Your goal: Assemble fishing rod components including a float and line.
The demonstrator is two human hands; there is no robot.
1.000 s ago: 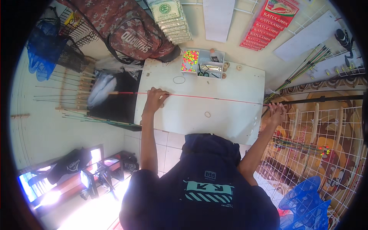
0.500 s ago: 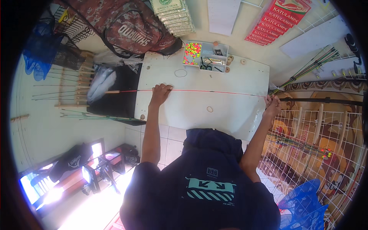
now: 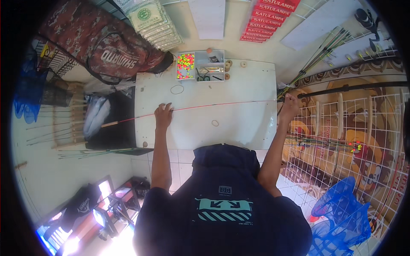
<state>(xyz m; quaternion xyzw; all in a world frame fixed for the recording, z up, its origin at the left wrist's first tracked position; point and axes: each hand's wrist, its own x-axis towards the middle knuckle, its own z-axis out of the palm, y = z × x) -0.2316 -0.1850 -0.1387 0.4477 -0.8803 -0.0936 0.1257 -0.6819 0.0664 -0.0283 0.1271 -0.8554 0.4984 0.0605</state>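
A long, thin red fishing rod (image 3: pixel 213 104) stretches slantwise over the white table (image 3: pixel 239 132), its wooden handle (image 3: pixel 109 124) past the left edge. My left hand (image 3: pixel 164 115) is loosely closed on the red length over the table's left part, some fingertips lifted. Just beyond the right edge, my right hand (image 3: pixel 291 106) is closed round the rod's far end. From there a thicker black pole (image 3: pixel 341 89) continues rightward; my fingers hide how the two meet. Two rubber bands, one larger (image 3: pixel 177 89) and one smaller (image 3: pixel 215 123), lie on the table either side of the rod.
A divided white tray (image 3: pixel 200 80) with bright beads, scissors and a small bottle stands at the back. Small wooden discs (image 3: pixel 243 64) sit beside it. A camouflage bag (image 3: pixel 115 59) is at back left. Upright rods (image 3: pixel 318 57) and a white wire grid (image 3: pixel 341 123) stand right.
The view has shifted and turned. My right hand has moved outward past the table's right edge, and the rod slants more, handle end nearer me. My left hand's fingers have loosened a little.
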